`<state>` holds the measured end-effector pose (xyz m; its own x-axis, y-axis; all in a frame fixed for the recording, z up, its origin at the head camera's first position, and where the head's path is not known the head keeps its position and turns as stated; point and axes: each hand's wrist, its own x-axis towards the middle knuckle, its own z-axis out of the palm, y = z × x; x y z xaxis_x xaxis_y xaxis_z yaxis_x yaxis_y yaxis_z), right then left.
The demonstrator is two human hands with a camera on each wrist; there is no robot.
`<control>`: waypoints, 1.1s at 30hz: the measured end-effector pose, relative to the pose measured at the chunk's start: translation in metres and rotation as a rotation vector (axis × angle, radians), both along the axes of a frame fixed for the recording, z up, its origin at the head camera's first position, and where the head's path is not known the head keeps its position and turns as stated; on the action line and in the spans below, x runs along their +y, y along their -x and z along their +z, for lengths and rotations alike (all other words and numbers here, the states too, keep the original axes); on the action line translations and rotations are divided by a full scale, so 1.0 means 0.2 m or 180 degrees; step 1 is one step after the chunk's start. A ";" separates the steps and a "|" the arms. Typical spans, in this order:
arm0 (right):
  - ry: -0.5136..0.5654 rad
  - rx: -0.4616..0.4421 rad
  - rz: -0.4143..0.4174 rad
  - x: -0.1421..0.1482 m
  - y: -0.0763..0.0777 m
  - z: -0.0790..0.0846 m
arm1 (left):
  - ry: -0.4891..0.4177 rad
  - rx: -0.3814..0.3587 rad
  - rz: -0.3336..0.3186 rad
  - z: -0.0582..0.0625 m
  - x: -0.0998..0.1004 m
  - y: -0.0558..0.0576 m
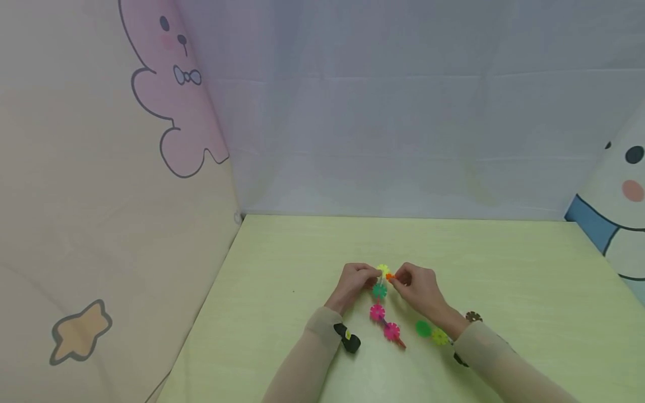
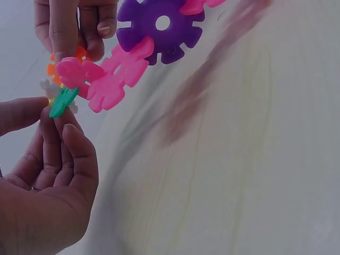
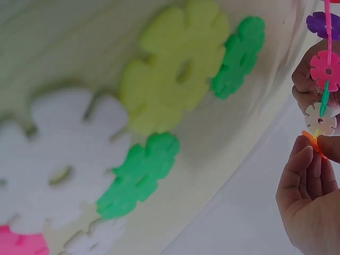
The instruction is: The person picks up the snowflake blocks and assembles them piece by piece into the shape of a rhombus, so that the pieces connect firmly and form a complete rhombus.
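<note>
My left hand (image 1: 355,282) pinches the upper end of a chain of slotted snowflake discs, by the yellow disc (image 1: 383,269). Between finger and thumb my right hand (image 1: 419,288) holds an orange snowflake disc (image 1: 390,276), right against that yellow one. Below the yellow, the chain runs through a white disc (image 3: 320,120), a green disc (image 1: 379,290), a pink disc (image 1: 377,312), a purple disc (image 2: 139,24), another pink disc (image 1: 392,331) and a red disc (image 1: 401,343) at the near end. In the left wrist view, fingers partly cover the orange disc.
Loose discs lie under and around the right forearm: a green disc (image 1: 423,328), a yellow-green disc (image 1: 440,336), a brown disc (image 1: 473,317) and a black one (image 1: 461,360). A large white disc (image 3: 32,170) shows closer in the right wrist view. Fabric walls enclose the pale table (image 1: 282,246).
</note>
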<state>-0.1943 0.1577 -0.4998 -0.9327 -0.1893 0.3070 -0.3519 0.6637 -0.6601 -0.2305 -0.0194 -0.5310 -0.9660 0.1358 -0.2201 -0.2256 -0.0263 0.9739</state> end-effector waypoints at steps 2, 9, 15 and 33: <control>-0.0032 0.0002 -0.0027 -0.01 0.00 0.00 | -0.0007 -0.0027 -0.0007 0.00 0.00 0.00; -0.0048 -0.0089 -0.0111 -0.03 -0.02 -0.01 | -0.0083 -0.0068 -0.0034 0.00 0.00 0.00; -0.0038 0.0050 -0.0106 -0.05 -0.02 -0.02 | -0.0056 -0.0015 -0.0028 0.00 0.00 0.01; -0.0101 0.0377 -0.0066 -0.06 -0.01 -0.03 | -0.0019 -0.0077 0.0018 0.00 0.01 0.01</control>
